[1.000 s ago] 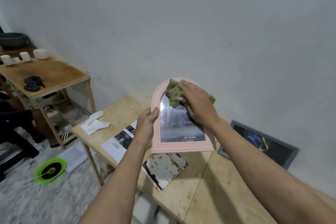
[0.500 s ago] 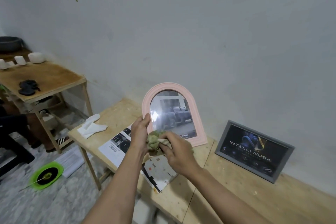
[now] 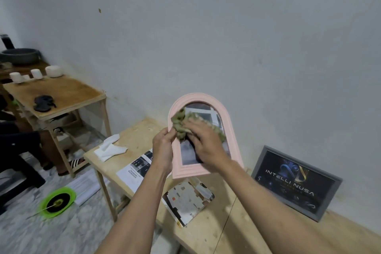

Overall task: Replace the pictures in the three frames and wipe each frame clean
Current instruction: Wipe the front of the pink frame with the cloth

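Observation:
A pink arched frame [image 3: 231, 128] with a car picture behind its glass is held upright above the wooden table [image 3: 226, 222]. My left hand [image 3: 164, 146] grips the frame's left edge. My right hand [image 3: 206, 144] presses a crumpled green cloth [image 3: 181, 123] against the upper part of the glass, covering much of the picture. A grey rectangular frame [image 3: 296, 181] with a dark "INTELLI NUSA" picture leans against the wall at the right. No third frame is in view.
Loose printed sheets [image 3: 138, 169] and a patterned picture [image 3: 187, 200] lie on the table below the pink frame, with white tissue [image 3: 109, 148] at the left end. A second wooden table [image 3: 55, 95] with white cups stands farther left. A green plate [image 3: 57, 202] lies on the floor.
My right hand moved the cloth from the top of the glass down to the frame's bottom edge, then back up onto the upper glass. The left hand kept hold of the frame.

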Tool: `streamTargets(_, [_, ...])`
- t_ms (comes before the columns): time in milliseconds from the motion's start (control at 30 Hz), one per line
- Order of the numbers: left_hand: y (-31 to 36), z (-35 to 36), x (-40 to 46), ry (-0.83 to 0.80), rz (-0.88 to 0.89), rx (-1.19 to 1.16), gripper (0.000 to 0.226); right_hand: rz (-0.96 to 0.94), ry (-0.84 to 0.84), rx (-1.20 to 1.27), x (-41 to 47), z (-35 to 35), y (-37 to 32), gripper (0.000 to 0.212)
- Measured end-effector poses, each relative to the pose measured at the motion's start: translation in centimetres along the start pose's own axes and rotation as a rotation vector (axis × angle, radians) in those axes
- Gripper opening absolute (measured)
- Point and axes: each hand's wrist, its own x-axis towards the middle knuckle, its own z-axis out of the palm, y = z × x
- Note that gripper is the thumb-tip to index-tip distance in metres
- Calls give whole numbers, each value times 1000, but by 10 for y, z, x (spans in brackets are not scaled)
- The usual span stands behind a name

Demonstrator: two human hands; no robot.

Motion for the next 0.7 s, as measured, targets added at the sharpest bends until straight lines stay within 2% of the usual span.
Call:
streamTargets(100, [-6, -15, 0, 47, -46, -45, 20, 174, -162, 186, -30, 8, 0, 27])
streamTargets(233, [-7, -18, 2, 94, -44, 60, 26, 369, -453, 444, -33, -11, 1, 21])
streamTargets(267, [-7, -15, 3, 73, -43, 90, 23, 437, -439, 554, -28, -19, 0, 21])
streamTargets(333, [-9, -11, 0, -5, -45, 124, 28, 497, -248, 684, -10, -34, 4, 19])
streamTargets(367, [-12, -10, 0, -39, -42, 140, 34, 440, -104, 603, 1, -41, 7, 19])
streamTargets(433, [-11, -6, -3, -54, -24, 195, 36, 255, 125, 167, 20, -48, 20, 27])
streamTargets(500, [-10, 0, -8, -77, -10, 192, 36, 41, 209, -350, 26, -44, 32, 39])
streamTargets(533, [-11, 1, -7, -83, -6, 190, 38, -36, 222, -479, 25, -40, 38, 40])
streamTargets(600, [-8, 6, -7, -68, 2, 179, 39, -99, 187, -541, 20, -31, 41, 44])
streamTargets(700, [-6, 5, -4, -59, 3, 117, 32, -32, 46, -520, 15, -13, 35, 58])
